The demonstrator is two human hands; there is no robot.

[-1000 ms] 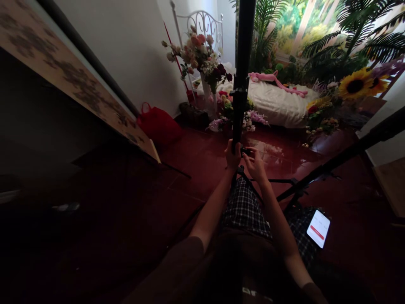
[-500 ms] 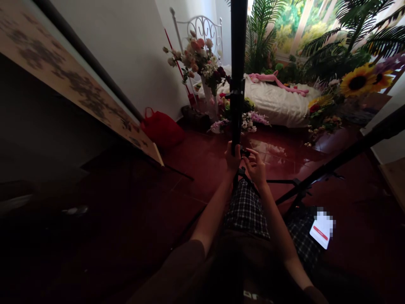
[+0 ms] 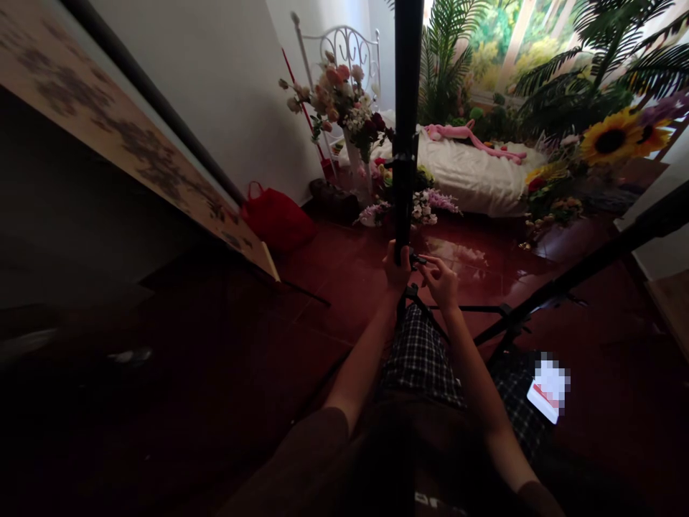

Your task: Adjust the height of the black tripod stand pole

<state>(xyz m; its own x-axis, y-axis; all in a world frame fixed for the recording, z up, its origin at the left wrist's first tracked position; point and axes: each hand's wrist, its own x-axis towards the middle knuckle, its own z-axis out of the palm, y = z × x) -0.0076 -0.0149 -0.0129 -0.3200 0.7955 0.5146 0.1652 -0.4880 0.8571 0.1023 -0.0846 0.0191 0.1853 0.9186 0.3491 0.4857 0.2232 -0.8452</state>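
Our left hand (image 3: 397, 267) wraps the black stand pole (image 3: 408, 86), upper centre; right hand (image 3: 441, 282) at its clamp knob (image 3: 418, 261), can't tell if pinching. Second stand (image 3: 597, 257) slants across right. Pole blocks some flowers (image 3: 371, 122). Shirt print (image 3: 425, 497), bottom: "ar".

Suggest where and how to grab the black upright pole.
Likely best: wrap the black pole below its collar, above the left hand, coming from the person's right. That stretch looks slim, straight and upright; the left hand wraps the part lower down.
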